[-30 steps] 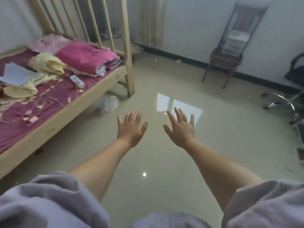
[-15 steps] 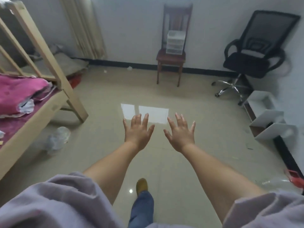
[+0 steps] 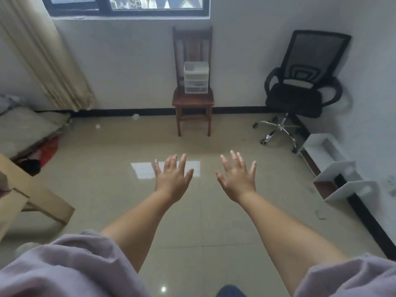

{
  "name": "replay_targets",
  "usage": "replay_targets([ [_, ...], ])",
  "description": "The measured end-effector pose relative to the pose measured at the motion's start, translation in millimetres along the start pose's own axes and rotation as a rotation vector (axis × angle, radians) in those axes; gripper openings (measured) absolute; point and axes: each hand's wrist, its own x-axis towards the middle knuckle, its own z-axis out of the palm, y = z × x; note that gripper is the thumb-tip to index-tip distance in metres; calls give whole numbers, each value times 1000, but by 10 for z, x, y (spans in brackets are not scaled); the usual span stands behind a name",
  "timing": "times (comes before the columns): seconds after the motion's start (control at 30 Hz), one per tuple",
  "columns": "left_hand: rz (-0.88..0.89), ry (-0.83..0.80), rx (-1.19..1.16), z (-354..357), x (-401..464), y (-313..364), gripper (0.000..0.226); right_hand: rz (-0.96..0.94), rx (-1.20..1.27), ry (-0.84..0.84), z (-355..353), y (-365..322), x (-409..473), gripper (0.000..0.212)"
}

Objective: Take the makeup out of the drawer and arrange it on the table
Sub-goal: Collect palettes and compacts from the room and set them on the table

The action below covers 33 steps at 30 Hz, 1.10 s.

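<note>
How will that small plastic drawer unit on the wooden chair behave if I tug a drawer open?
The drawer unit looks like thin translucent plastic, so probably light. It may slide or tip forward on the smooth wooden chair seat. Likely best to steady it with the left hand.

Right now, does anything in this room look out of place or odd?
Yes. The small drawer unit stands on the wooden chair by the wall, not on a table. Small scraps of litter lie on the floor near the baseboard. Both hands are empty.
</note>
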Motion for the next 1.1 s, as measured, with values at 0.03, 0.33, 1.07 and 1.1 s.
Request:
replay_targets([
  [0.03, 14, -5, -7, 23, 211, 27, 59, 11, -3, -2, 9, 60, 197, 58],
  [0.33, 23, 8, -21, 314, 2421, 205, 59, 20, -39, -21, 98, 735, 2366, 59],
  [1.07, -32, 32, -5, 243, 7627, -1068, 60, 7, 36, -74, 426, 342, 7777, 58],
  [1.1, -32, 25, -3, 221, 7861, -1154, 60, 17, 45, -75, 430, 300, 7971, 58],
])
